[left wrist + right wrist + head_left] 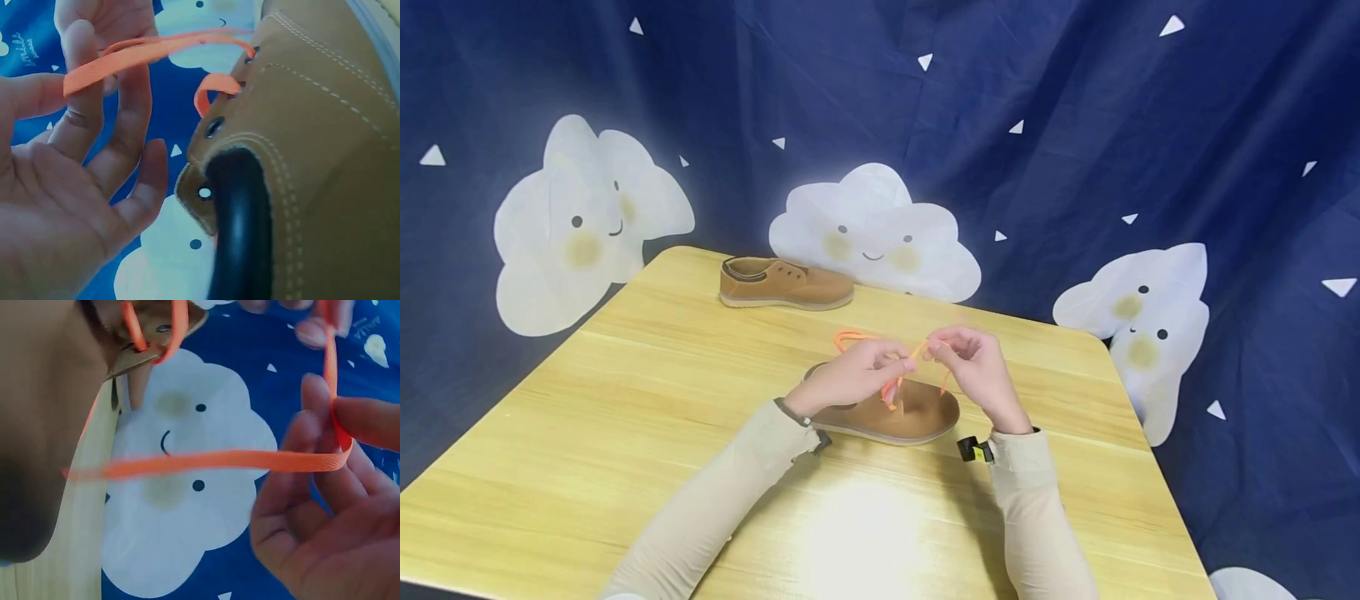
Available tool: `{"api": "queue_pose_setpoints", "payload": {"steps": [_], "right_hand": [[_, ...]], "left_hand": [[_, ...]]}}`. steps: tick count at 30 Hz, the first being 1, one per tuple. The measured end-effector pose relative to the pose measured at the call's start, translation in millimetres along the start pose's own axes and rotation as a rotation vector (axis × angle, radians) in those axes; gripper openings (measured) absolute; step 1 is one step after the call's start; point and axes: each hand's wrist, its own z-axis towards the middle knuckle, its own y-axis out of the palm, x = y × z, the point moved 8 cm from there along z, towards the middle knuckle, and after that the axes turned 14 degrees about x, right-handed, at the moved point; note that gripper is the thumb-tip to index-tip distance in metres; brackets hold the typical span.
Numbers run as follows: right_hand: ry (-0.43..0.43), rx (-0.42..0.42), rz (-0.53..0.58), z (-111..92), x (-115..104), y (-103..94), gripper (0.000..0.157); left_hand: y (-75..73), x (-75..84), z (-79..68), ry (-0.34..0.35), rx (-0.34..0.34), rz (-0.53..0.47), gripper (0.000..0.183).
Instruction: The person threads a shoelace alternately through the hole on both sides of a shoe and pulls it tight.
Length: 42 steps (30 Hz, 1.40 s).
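Observation:
A brown lace-up shoe (917,418) stands on the table under both hands, its toe to the right in the head view. Above it, my left hand (848,377) pinches an orange shoelace (137,55) between thumb and forefinger, with the other fingers loosely bent. The lace runs from the shoe's eyelets; the eyelet (214,127) nearest the collar has no lace through it. My right hand (979,371) pinches the lace (219,461) close to the left fingertips, and a loose end hangs toward the toe. The left hand hides part of the shoe's opening.
A second brown shoe (820,287), with no lace visible in its eyelets, stands at the table's back edge. The wooden table (625,400) meets a blue curtain (850,92) printed with clouds. A bright glare lies on the tabletop in front of the shoe.

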Motion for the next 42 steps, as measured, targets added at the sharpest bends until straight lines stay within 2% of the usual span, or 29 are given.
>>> {"api": "queue_pose_setpoints", "payload": {"steps": [5,8,14,19,24,27,31,37,39,42], "right_hand": [[-0.084,-0.053,-0.169,-0.8,-0.4,5.1,0.018],[-0.135,-0.077,-0.222,-1.7,-3.4,11.7,0.022],[-0.247,-0.103,-0.228,-7.4,-17.4,18.2,0.028],[-0.318,-0.150,-0.159,-10.7,-20.4,25.8,0.018],[-0.313,-0.078,-0.155,-8.0,-16.6,24.6,0.014],[-0.288,-0.019,-0.225,-4.7,-11.5,20.4,0.017],[-0.275,0.015,-0.341,0.7,0.1,16.8,0.020],[-0.220,0.038,-0.437,6.0,15.8,13.6,0.039],[-0.208,0.045,-0.449,7.7,18.9,12.9,0.036],[-0.210,0.072,-0.472,11.2,22.7,11.3,0.022]], "left_hand": [[5.0,3.1,-1.4,0.009,-0.047,-0.037,0.029],[3.9,5.3,-1.2,-0.011,-0.023,-0.096,0.030],[-2.6,10.5,-0.8,-0.047,0.051,-0.265,0.026],[-4.9,15.4,-2.8,-0.060,0.055,-0.296,0.033],[-8.4,19.5,-4.2,-0.066,0.063,-0.283,0.040],[-10.4,21.6,-5.7,-0.072,0.057,-0.292,0.043],[-10.5,24.4,-7.1,-0.061,0.039,-0.301,0.043],[-4.2,27.6,-7.0,-0.012,-0.014,-0.323,0.047],[-3.0,27.5,-6.8,-0.002,-0.026,-0.325,0.048],[-2.1,29.1,-6.7,0.016,-0.042,-0.322,0.045]]}}
